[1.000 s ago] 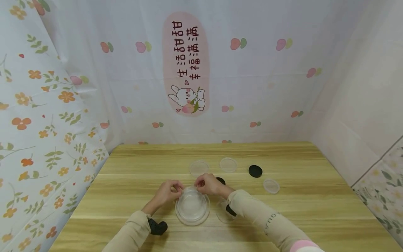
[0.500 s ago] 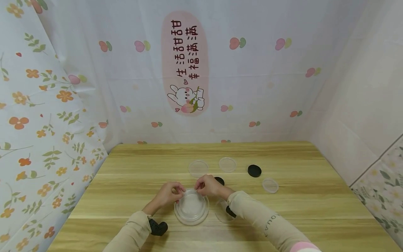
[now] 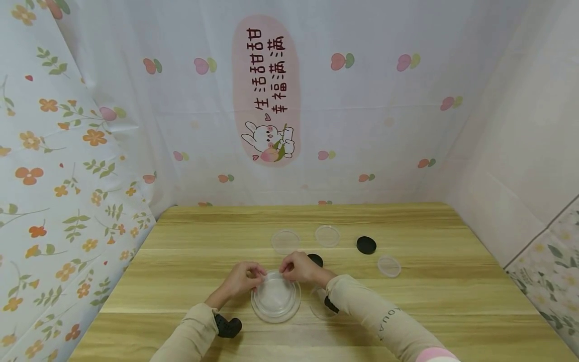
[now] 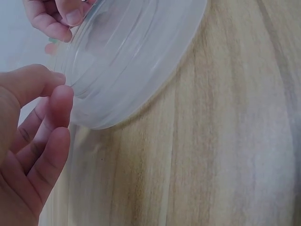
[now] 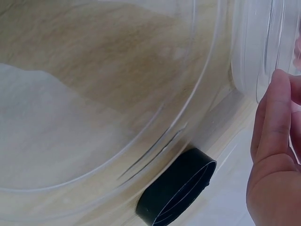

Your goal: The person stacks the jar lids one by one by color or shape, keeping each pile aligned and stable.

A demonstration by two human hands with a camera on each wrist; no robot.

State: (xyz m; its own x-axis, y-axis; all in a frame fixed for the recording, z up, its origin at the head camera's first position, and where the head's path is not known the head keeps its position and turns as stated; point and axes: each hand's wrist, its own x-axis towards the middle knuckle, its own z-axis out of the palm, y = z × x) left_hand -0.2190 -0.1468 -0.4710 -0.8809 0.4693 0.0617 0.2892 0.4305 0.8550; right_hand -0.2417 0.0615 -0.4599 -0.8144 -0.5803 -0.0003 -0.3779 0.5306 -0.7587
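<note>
- The left hand pinches the far-left rim of a smaller clear plastic lid between thumb and forefinger, its other fingers curved inward.
- The right hand pinches the same lid's far-right rim, thumb and fingertips together; the edge of the right wrist view cuts off part of that hand.
- The smaller lid sits over a wider clear lid, whose rim shows around its near side, on the wood-grain table in front of the person. Whether more pieces lie between the two, I cannot tell.
- A large clear disc lies just right of the pair, partly hidden by the right forearm.
- A black round lid lies close beside the right hand.
- Farther back rest a far-left clear disc and a far-middle clear disc.
- A second black lid and a small clear disc lie farther right.
- Beige sleeves cover the forearms.
- A printed curtain hangs behind the table.
</note>
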